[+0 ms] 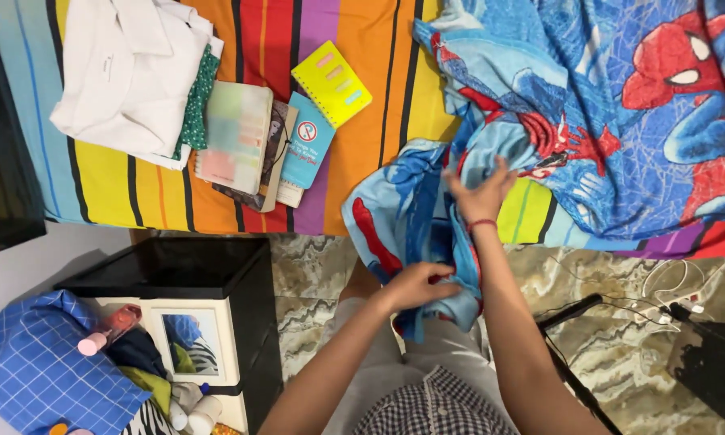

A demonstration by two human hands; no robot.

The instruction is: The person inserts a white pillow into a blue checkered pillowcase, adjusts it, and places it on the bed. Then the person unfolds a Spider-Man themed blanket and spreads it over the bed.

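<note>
Seen from the head camera, a person seated at the edge of a bed (121, 181) covered in a multicoloured striped sheet handles a blue blanket (588, 105) printed with a red-and-blue cartoon superhero. The left hand (415, 286) has its grip closed on a bunched fold of the blanket that hangs over the bed's edge above the person's lap. The right hand (479, 193), a red band at its wrist, rests on the blanket at the bed's edge with fingers partly spread; whether its grip is closed on the cloth cannot be told. Most of the blanket lies crumpled across the right part of the bed. To the left on the sheet lie folded white clothes (129, 72), a stack of books (254, 145) and a yellow spiral notebook (332, 82). Below the bed, on a marble floor (314, 266), stands a black box (177, 270), with a blue checked bag (32, 366) beside it.
</note>
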